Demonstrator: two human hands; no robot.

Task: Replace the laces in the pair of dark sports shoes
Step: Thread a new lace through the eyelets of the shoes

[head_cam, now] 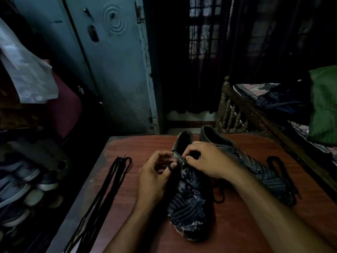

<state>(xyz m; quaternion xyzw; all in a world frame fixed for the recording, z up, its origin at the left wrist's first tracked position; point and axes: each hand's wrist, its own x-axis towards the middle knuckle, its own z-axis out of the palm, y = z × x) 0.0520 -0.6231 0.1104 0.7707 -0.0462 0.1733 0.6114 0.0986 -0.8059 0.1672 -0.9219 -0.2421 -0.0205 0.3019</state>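
Reddish wooden table [237,225] fills the lower frame; its left edge runs diagonally, with free surface at lower right. Loose black laces [109,189] lie along that left edge. At centre, the near dark shoe [189,203] points its toe toward the bottom. The left hand [155,176] and right hand [207,159] pinch its lace at the tongue. The second shoe [264,172] lies right, toe toward lower right.

Home bedroom, wooden bed [237,106], metal wardrobe [113,70], curtained window [202,33]
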